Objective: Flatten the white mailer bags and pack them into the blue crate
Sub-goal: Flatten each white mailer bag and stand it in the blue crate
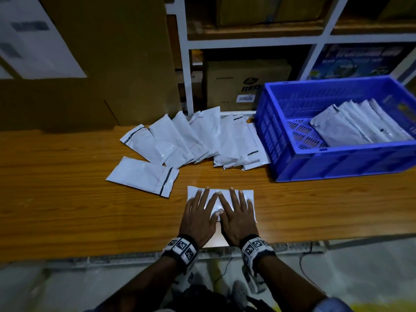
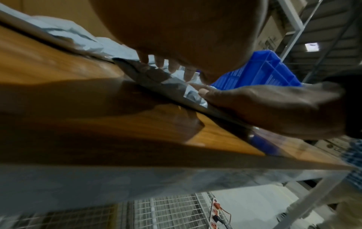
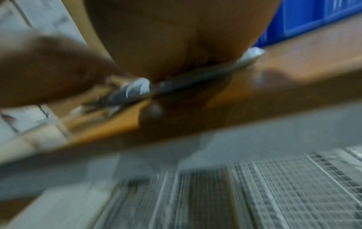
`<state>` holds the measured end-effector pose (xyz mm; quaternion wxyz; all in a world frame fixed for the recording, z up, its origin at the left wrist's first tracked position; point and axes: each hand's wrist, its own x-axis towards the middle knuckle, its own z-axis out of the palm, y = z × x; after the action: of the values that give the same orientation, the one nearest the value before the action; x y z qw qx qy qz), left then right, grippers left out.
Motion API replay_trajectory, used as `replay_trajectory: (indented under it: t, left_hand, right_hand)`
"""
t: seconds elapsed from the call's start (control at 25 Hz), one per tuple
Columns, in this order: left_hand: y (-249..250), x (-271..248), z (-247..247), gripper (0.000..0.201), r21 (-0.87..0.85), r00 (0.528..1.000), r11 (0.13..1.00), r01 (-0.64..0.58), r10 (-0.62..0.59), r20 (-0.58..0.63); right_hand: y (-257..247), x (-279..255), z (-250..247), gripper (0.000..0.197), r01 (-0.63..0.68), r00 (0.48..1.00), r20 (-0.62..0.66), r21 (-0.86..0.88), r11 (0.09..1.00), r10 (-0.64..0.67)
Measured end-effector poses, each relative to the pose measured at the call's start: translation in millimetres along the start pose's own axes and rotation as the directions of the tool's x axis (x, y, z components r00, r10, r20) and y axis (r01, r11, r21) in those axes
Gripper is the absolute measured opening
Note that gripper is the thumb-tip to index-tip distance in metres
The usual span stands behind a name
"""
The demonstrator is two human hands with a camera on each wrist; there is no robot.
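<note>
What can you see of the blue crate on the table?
The crate is blue plastic, rectangular and open-topped, with slotted walls and a slotted floor. It stands upright on the wooden table, at the right, before the shelves. Several white bags lean stacked in its right part; the left floor shows bare. Neither hand touches it.

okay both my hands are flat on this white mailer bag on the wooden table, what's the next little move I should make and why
Probably slide both palms outward toward the bag's ends. The left hand and right hand lie spread and side by side on the middle of the white plastic mailer bag, so its ends look unpressed. Once flat, it can join the bags leaning inside the blue plastic crate on your right.
</note>
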<state>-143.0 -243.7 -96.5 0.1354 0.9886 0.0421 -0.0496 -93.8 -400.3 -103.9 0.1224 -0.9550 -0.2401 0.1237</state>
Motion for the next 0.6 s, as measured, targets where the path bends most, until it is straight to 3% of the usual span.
replay_trajectory:
  t: [0.2, 0.4, 0.6]
  left_hand:
    - [-1, 6, 11, 0.061, 0.045, 1.000, 0.999, 0.004, -0.005, 0.013]
    - [-4, 9, 18, 0.058, -0.020, 0.997, 0.999, 0.038, -0.037, 0.070]
    - [-2, 3, 20, 0.060, -0.059, 0.997, 0.997, 0.056, -0.053, 0.060]
  right_hand:
    - [1, 6, 2, 0.055, 0.010, 1.000, 0.009, 0.024, 1.000, -0.010]
    - [-2, 6, -5, 0.054, 0.009, 0.999, 0.036, 0.048, 0.999, -0.011]
    - [-9, 7, -13, 0.055, 0.007, 0.999, -0.049, 0.013, 1.000, -0.006]
